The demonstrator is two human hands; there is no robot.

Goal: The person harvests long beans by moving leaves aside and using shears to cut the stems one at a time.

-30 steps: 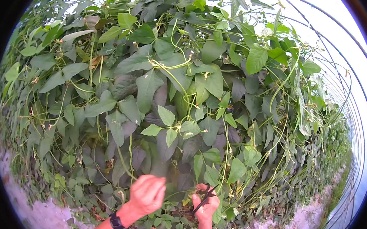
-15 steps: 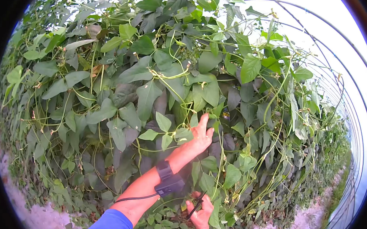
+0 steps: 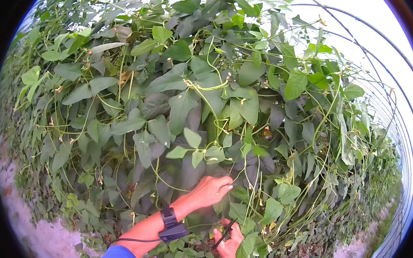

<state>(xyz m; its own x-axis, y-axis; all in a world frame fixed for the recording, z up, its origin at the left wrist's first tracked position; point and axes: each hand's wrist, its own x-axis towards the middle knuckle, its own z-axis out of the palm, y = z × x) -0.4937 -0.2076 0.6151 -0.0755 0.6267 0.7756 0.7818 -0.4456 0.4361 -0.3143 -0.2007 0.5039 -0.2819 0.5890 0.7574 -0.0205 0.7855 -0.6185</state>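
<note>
My left hand (image 3: 214, 189) is in front of the lower middle of a wall of climbing bean vines (image 3: 182, 109). Its fingers are closed in a pinch, and a thin green vine stem (image 3: 238, 170) runs upward from the fingertips. A black band with a small box (image 3: 173, 230) and a cable is strapped round that forearm, below a blue sleeve (image 3: 118, 256). Lower and to the right, my right hand (image 3: 229, 251) is closed round a slim black scissors-like tool (image 3: 223, 236), partly hidden by the fingers. Leaves (image 3: 247, 247) hang just beside this hand.
Long trailing stems (image 3: 301, 194) hang to the right of both hands. Curved tunnel hoops (image 3: 386, 82) rise at the right, with the row of plants running off below them. Pale ground (image 3: 37, 234) shows at the lower left and lower right.
My left hand has come down out of the foliage, from reaching with a finger extended to a closed pinch. My right hand stays low with the black tool. The view has shifted slightly.
</note>
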